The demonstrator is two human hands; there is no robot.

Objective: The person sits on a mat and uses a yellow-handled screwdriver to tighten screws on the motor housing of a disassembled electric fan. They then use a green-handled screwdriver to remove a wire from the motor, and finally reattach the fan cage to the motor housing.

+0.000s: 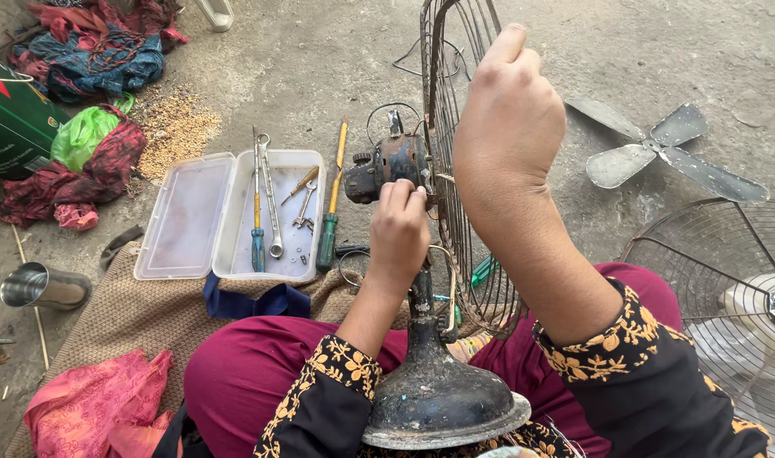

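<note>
Table fan held upright in the person's lap, mid-disassembly. The left hand (397, 233) is closed around the motor housing (386, 165); the right hand (508, 119) clasps the rear wire guard (455, 127) just beside it. Blade set (667, 153) and front guard (710, 280) lie well apart. Freeing the guard likely calls for a tool from the open tray (235, 216) beside the motor.

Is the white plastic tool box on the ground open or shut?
Open. The tool box lies flat with its lid swung out to the left, and a wrench and screwdrivers show in its tray.
</note>
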